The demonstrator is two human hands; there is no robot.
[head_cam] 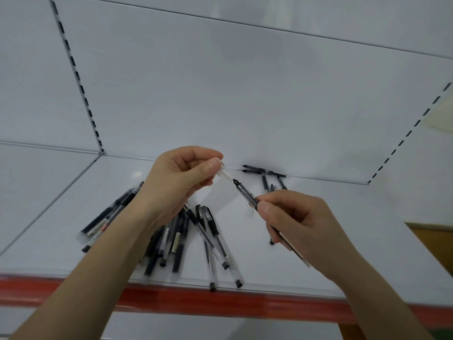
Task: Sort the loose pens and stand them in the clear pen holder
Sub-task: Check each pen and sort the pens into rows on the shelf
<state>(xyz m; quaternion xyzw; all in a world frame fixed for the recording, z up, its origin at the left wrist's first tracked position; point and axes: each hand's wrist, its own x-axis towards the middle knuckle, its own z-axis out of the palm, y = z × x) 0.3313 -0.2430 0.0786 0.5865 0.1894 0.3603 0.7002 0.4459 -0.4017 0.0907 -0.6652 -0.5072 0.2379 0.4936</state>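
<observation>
My right hand (301, 224) grips a black pen (245, 192) by its lower barrel, its tip pointing up and to the left. My left hand (179, 182) pinches a clear cap or wrapper (226, 174) between thumb and forefinger, right at the pen's tip. Below my left wrist, a heap of several loose black pens (181, 239) lies on the white shelf (318, 192). A smaller group of black pens (266, 171) lies along the shelf's back edge. No clear pen holder is in view.
The shelf has a red front strip (220, 299) and a white back panel (245, 94) with slotted uprights (81, 87) at left and right. Two pens overhang the front edge. A wooden surface (434, 244) shows at the right.
</observation>
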